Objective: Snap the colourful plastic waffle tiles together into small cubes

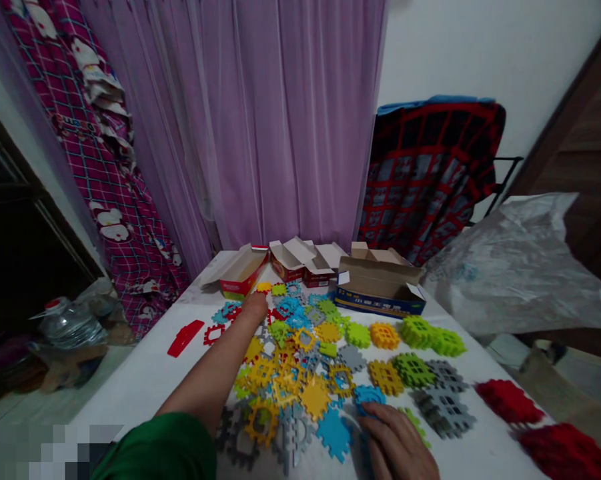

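A heap of flat interlocking plastic tiles [305,373] in yellow, blue, green, grey and red covers the white table [145,380]. My left hand [254,305], on a green-sleeved arm, reaches far across to the blue and red tiles at the back of the heap; its fingers are curled down on the pieces and I cannot see what they hold. My right hand [397,443] lies near the front edge, its fingers pressed on a blue tile [367,395].
Open cardboard boxes stand at the back: a red one [240,277], two small ones [300,263], a blue one [380,287]. A loose red piece [185,337] lies left. Red tiles [510,400] lie at the right edge. Plastic sheeting [520,267] is right, a water bottle [67,323] left.
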Demonstrator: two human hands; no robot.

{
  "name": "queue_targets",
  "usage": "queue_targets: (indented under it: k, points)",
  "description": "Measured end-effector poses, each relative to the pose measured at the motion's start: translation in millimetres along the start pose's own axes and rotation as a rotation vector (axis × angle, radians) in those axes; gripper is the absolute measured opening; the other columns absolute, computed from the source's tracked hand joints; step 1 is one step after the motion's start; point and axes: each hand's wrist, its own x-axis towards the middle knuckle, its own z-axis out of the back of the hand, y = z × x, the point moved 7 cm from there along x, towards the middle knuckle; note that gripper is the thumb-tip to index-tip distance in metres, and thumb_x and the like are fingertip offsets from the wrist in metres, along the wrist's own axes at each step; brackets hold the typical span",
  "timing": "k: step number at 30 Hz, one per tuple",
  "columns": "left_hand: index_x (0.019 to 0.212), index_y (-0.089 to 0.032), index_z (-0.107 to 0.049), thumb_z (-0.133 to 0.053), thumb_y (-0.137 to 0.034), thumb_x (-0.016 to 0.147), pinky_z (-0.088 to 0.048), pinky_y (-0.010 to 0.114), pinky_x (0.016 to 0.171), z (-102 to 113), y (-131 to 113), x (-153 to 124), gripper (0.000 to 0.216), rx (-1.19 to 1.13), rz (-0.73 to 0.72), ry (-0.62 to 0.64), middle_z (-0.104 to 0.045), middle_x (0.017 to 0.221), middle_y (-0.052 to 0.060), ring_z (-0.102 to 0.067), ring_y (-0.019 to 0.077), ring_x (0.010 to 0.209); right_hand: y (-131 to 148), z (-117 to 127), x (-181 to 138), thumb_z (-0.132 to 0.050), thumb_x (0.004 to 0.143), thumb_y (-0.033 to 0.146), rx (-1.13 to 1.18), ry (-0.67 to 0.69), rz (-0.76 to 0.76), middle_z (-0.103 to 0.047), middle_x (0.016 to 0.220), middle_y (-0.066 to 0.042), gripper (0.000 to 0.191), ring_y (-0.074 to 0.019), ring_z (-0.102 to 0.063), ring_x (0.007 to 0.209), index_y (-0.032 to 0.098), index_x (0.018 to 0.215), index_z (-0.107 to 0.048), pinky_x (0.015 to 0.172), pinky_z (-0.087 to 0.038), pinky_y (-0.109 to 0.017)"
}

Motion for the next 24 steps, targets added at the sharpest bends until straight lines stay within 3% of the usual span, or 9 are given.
queue_targets:
  k: [5, 10, 16, 20, 24]
  points:
    - [0.118, -0.012, -0.063, -0.059, -0.034, 0.093, -0.051, 0.043, 0.094, -5, -8, 9, 0.033, 0.018, 0.036, -0.039, -0.064, 0.122, 0.016, -0.062, 0.0263, 0.111, -1, -4, -5, -0.054, 0.092, 0.021, 0.045, 0.028, -0.023, -0.074, 0.099, -0.007, 0.017, -0.0198, -0.071, 0.090, 0.024, 0.100, -0.068, 0.077, -0.059, -0.030]
    - [0.107, -0.011, -0.072, -0.066, -0.029, 0.082, -0.048, 0.037, 0.095, -4, -18, 3, 0.031, -0.042, -0.006, -0.058, -0.069, 0.116, 0.022, -0.063, 0.0321, 0.114, 2, -3, 1, -0.054, 0.091, 0.019, 0.076, 0.035, -0.031, -0.074, 0.098, -0.007, 0.018, -0.0203, -0.072, 0.088, 0.024, 0.102, -0.067, 0.075, -0.059, -0.030]
    - [0.096, -0.016, -0.074, -0.063, -0.023, 0.081, -0.046, 0.035, 0.098, 28, -7, -5, 0.020, -0.248, -0.014, -0.104, -0.073, 0.108, 0.016, -0.063, 0.0290, 0.114, 9, 10, 16, -0.050, 0.093, 0.018, 0.103, -0.042, -0.036, -0.074, 0.092, -0.007, 0.018, -0.0186, -0.071, 0.082, 0.022, 0.098, -0.066, 0.071, -0.059, -0.029]
    - [0.102, -0.017, -0.071, -0.054, -0.028, 0.090, -0.051, 0.031, 0.090, 49, 4, -40, 0.024, -0.503, -0.024, -0.131, -0.074, 0.103, 0.009, -0.066, 0.0222, 0.106, 9, 12, 18, -0.050, 0.092, 0.018, 0.118, -0.078, -0.094, -0.073, 0.093, -0.007, 0.018, -0.0196, -0.071, 0.083, 0.023, 0.098, -0.066, 0.071, -0.059, -0.031]
    - [0.114, -0.015, -0.066, -0.048, -0.036, 0.097, -0.056, 0.025, 0.075, 29, -3, -109, 0.033, -0.789, -0.066, -0.041, -0.075, 0.096, 0.008, -0.070, 0.0135, 0.084, 10, 7, 17, -0.051, 0.093, 0.021, 0.138, -0.094, -0.165, -0.074, 0.093, -0.007, 0.020, -0.0204, -0.070, 0.083, 0.022, 0.104, -0.067, 0.071, -0.059, -0.033]
